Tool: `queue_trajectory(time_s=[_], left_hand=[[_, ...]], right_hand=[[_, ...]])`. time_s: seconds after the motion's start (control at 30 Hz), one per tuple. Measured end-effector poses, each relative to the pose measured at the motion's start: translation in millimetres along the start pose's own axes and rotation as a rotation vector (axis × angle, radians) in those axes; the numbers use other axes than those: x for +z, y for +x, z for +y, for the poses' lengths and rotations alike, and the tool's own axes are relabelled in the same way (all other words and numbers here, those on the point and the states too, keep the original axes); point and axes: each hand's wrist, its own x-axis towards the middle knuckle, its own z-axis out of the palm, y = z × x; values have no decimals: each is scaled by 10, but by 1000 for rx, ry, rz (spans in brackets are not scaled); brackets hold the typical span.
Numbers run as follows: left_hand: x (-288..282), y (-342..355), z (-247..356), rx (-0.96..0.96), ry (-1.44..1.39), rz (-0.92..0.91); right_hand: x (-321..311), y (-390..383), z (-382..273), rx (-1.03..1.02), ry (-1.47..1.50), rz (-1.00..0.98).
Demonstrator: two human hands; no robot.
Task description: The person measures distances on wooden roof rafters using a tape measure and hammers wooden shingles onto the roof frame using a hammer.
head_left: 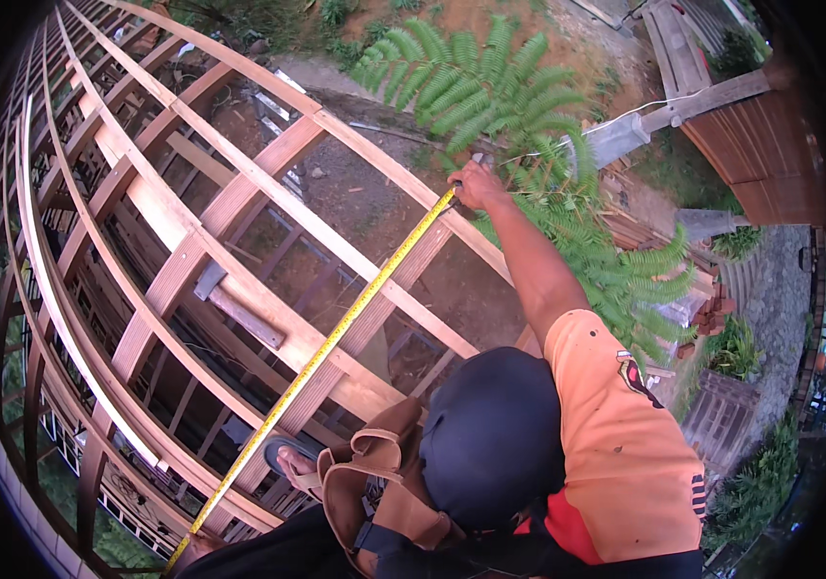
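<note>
A yellow tape measure (336, 336) runs taut and slantwise over a wooden frame, along a reddish rafter (403, 272). At its far end, by the outermost batten (365, 150), my right hand (479, 185) is closed on it, arm stretched out. My left hand (205, 545) is at the lower left beside the tape's near end; its fingers are mostly hidden. A hammer (244, 314) with a wooden handle lies by a pale board, left of the tape. Near my black-clad knee (492, 434) is a brown leather tool pouch (379, 468).
My sandalled foot (289, 461) rests on the frame. Between the battens are wide gaps, with ground and timber far below. A green fern (481, 92) reaches close to my right hand. At the right are a rusty metal sheet (756, 159) and a gravel path (780, 289).
</note>
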Motion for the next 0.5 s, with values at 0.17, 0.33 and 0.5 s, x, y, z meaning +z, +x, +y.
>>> queue_trajectory(time_s=[0.17,0.33,0.5], left_hand=[[18,-129,-51,-11,-9,-9],[-520,-175,-140,-30,-106,44],[-1245,-269,-264,86,-379,61]], right_hand=[[7,21,199,4,-26,22],[-148,81,-152,-26,-26,21],[-45,-159,-90,-436,64,117]])
